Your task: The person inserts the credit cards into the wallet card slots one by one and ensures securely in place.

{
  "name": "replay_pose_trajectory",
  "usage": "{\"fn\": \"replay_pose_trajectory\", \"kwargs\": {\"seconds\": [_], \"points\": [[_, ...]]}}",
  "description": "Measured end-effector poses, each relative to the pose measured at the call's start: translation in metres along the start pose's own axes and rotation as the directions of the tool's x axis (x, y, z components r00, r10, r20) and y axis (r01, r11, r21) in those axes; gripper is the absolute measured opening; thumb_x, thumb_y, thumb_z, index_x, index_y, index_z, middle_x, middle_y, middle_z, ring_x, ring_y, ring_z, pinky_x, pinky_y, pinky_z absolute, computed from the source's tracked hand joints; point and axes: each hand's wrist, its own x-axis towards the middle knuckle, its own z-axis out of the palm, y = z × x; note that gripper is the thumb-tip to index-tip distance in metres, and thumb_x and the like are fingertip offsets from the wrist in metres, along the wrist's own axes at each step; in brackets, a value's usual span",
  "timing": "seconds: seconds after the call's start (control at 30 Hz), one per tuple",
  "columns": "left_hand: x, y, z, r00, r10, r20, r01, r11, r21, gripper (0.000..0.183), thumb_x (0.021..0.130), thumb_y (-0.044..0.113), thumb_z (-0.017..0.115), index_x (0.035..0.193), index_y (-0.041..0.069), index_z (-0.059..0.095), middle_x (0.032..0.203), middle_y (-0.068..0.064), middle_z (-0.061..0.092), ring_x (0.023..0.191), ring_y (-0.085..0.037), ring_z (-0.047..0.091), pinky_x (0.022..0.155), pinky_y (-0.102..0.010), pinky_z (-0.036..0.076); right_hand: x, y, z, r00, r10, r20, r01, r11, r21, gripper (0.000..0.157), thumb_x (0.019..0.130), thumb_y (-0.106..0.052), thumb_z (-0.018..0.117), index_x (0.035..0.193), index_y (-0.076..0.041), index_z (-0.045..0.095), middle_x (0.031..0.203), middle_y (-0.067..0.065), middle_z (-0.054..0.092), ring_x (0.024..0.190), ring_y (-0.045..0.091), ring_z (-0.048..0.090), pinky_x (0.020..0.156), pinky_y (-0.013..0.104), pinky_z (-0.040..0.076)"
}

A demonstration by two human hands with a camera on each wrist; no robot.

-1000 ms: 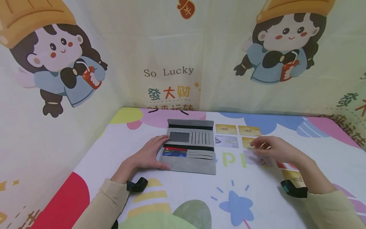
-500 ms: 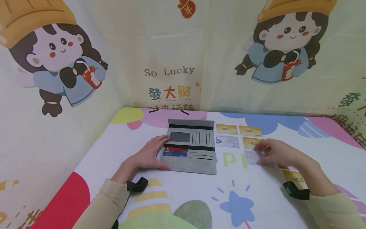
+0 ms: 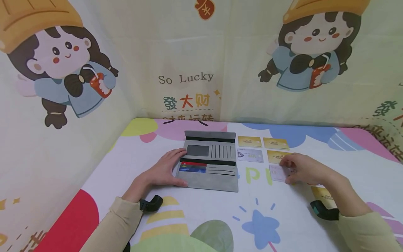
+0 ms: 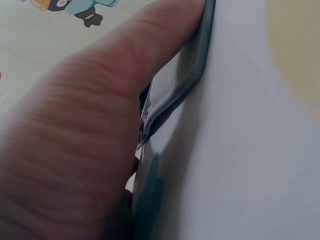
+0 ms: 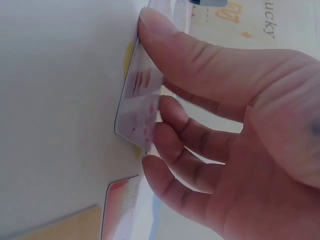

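A grey long wallet (image 3: 217,182) lies unfolded on the table, a red and blue card (image 3: 192,168) showing in its lower left slot. My left hand (image 3: 163,168) rests on the wallet's left side, fingers extended and thumb along the lower part. In the left wrist view the thumb lies over the edge of the wallet (image 4: 172,82). To the right, my right hand (image 3: 310,170) is over a pale card (image 3: 277,173) lying on the table. Thumb and fingers pinch it by opposite edges; in the right wrist view the index fingertip is hidden behind the thumb.
Two gold cards (image 3: 249,141) lie in a row right of the wallet, with a silver VIP card (image 3: 253,156) and another gold card (image 3: 275,156) below. Under the right wrist is one more gold card (image 3: 322,193). A red-edged card (image 5: 119,200) shows near the right fingers.
My right hand has moved from near the lower gold card, slightly right and down, onto the pale card. The left hand and wallet have stayed in place.
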Motion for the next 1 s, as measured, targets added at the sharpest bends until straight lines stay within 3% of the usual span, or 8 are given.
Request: {"fn": "replay_pose_trajectory", "kwargs": {"seconds": [0.13,0.33,0.53,0.77,1.0], "points": [[0.0,0.001,0.0,1.0,-0.006,0.002,0.006,1.0,0.004,0.114,0.07,0.066,0.08,0.158,0.012,0.032,0.164,-0.007,0.024,0.148,-0.032,0.02,0.117,-0.06,0.021,-0.001,0.0,-0.001,1.0,-0.011,-0.003,0.011,1.0,0.023,0.043,0.076,-0.012,0.088,0.113,-0.008,0.066,0.097,0.004,0.053,0.09,0.024,0.049,0.074,0.036,0.043],[-0.001,0.003,-0.001,1.0,-0.008,0.002,0.008,1.0,0.0,0.114,0.07,0.065,0.08,0.158,0.011,0.032,0.164,-0.007,0.024,0.148,-0.032,0.021,0.117,-0.06,0.021,-0.003,0.005,-0.003,1.0,0.002,0.002,-0.002,0.995,0.099,0.04,0.081,-0.008,0.084,0.118,-0.012,0.069,0.097,0.006,0.051,0.088,0.023,0.048,0.06,0.027,0.042],[-0.001,0.003,-0.001,1.0,-0.005,0.001,0.005,1.0,0.005,0.114,0.07,0.065,0.08,0.158,0.011,0.032,0.164,-0.007,0.025,0.147,-0.032,0.021,0.117,-0.06,0.022,-0.005,0.011,-0.006,1.0,-0.006,-0.011,0.007,0.997,0.077,0.034,0.087,-0.011,0.079,0.12,-0.015,0.072,0.095,0.002,0.053,0.092,0.022,0.05,0.07,0.027,0.043],[0.0,0.003,0.0,1.0,-0.008,0.003,0.008,1.0,0.0,0.113,0.07,0.064,0.08,0.158,0.012,0.032,0.164,-0.007,0.024,0.148,-0.032,0.021,0.116,-0.06,0.022,-0.006,0.017,-0.009,1.0,0.0,0.008,-0.002,0.99,0.143,0.03,0.092,-0.006,0.071,0.12,-0.015,0.073,0.109,0.004,0.062,0.093,0.023,0.053,0.07,0.025,0.048],[-0.001,0.003,-0.001,1.0,-0.007,0.004,0.007,1.0,-0.003,0.113,0.07,0.064,0.08,0.158,0.011,0.032,0.164,-0.007,0.024,0.148,-0.032,0.02,0.116,-0.06,0.022,-0.007,0.023,-0.012,1.0,0.005,0.026,-0.012,0.966,0.257,0.029,0.095,-0.007,0.068,0.124,-0.013,0.071,0.114,0.007,0.061,0.097,0.024,0.052,0.069,0.027,0.044]]}}
